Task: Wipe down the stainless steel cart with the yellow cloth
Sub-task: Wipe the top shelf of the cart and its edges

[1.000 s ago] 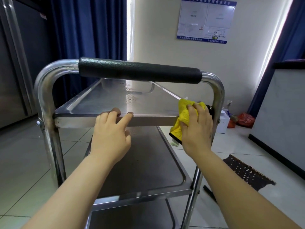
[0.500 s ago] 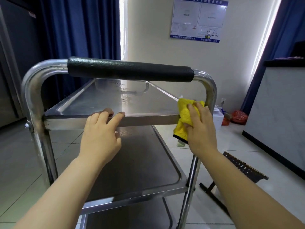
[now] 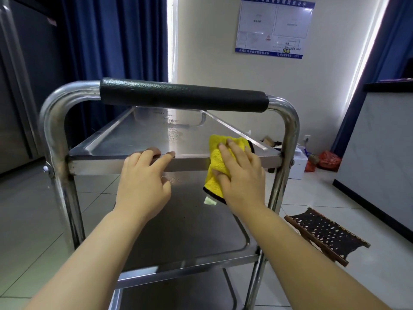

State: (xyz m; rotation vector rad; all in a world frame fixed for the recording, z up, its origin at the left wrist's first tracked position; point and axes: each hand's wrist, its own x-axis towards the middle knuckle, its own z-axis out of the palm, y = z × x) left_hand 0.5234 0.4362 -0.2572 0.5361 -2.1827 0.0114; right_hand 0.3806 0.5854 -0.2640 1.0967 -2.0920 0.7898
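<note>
The stainless steel cart (image 3: 225, 164) stood before you, its padded handle (image 3: 183, 96) uppermost. Your left hand (image 3: 143, 186) curled its fingers over the top shelf's near rim. Your right hand (image 3: 242, 177) pinched the yellow cloth (image 3: 215, 166), draped over that rim's right end.
</note>
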